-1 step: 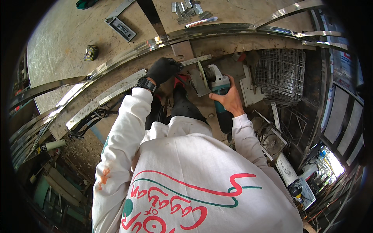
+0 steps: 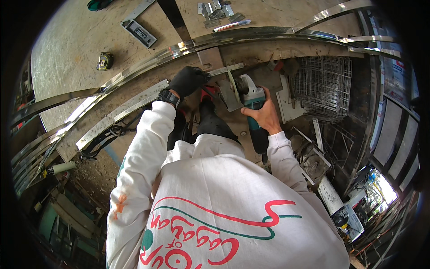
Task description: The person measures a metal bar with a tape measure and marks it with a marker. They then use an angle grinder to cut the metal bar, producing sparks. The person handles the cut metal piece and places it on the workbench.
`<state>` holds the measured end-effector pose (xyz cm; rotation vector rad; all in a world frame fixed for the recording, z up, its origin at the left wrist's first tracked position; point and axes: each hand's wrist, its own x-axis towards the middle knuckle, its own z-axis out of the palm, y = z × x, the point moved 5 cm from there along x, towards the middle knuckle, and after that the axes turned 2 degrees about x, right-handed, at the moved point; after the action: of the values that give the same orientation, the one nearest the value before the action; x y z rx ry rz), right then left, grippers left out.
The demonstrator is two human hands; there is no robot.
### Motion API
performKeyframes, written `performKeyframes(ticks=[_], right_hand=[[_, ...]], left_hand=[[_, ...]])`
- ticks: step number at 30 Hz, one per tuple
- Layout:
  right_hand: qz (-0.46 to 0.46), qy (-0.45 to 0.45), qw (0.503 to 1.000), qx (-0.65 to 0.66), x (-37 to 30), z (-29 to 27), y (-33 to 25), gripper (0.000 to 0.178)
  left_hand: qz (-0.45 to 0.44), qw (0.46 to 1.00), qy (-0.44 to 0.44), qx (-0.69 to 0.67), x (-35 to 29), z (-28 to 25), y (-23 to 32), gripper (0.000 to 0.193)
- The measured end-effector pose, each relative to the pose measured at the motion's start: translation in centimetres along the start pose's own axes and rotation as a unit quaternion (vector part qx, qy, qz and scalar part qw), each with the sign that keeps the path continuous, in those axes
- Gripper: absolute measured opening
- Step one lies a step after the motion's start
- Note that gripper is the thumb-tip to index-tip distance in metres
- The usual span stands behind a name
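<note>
My left hand, in a black glove with a watch at the wrist, is closed at the bench edge. Its fingertips are pinched together beside a narrow metal strip; what they hold is too small to make out. My bare right hand wraps around the body of a teal and black angle grinder, thumb on its near side. The grinder's thin disc stands upright across the strip, to the right of my left hand; whether they touch cannot be told. Below the disc sits a grey metal plate.
Long shiny metal tubes span the worktable. On it lie a tape measure, a square-shaped level tool, a marker and several small metal pieces. Wire racks and a fan stand at right.
</note>
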<state>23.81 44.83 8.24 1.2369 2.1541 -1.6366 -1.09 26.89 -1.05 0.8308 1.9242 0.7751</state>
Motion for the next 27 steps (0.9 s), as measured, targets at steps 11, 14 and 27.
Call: performKeyframes(ticks=[11, 14, 27], right_hand=[[-0.005, 0.005, 1.000, -0.018, 1.1, -0.3, 0.2, 0.102], [-0.005, 0.004, 1.000, -0.018, 1.0, -0.2, -0.1, 0.102], [-0.011, -0.004, 1.000, -0.027, 1.4, -0.3, -0.1, 0.103]], left_hand=[[-0.003, 1.000, -0.012, -0.004, 0.7, -0.5, 0.4, 0.034], [-0.010, 1.000, -0.004, 0.008, 0.7, -0.4, 0.5, 0.020], [0.003, 1.000, 0.003, 0.012, 0.8, -0.5, 0.1, 0.033]])
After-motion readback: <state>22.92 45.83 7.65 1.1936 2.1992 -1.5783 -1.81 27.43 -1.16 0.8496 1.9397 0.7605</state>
